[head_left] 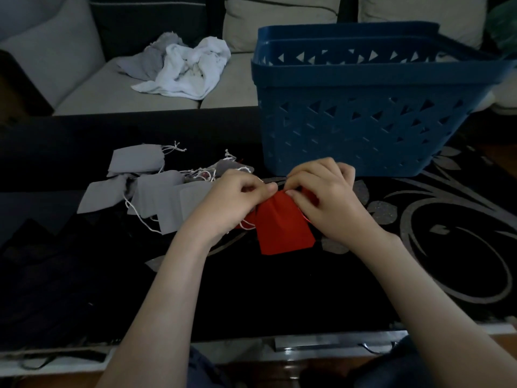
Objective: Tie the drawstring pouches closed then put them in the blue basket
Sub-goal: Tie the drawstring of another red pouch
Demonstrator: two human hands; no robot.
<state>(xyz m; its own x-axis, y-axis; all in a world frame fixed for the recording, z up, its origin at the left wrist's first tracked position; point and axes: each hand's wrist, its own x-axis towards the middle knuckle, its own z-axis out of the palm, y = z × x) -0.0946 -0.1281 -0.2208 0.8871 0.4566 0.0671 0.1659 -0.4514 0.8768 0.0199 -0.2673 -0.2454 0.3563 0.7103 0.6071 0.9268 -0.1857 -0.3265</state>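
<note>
A pale sofa (pixel 84 88) is filling the top of the frame, with crumpled white and grey cloths (pixel 184 71) lying on its seat at upper left. The dark patterned bench (pixel 279 289) is spreading across the middle. The blue basket (pixel 349 116) is standing on it at upper right. Grey pouches (pixel 156 197) with loose white strings are lying in a heap at centre left. At the centre, a red pouch (pixel 282 225) is lying just in front of the basket. The left hand (pixel 235 200) and right hand (pixel 327 197) are meeting at the pouch's gathered top, fingers curled and pinching it.
</note>
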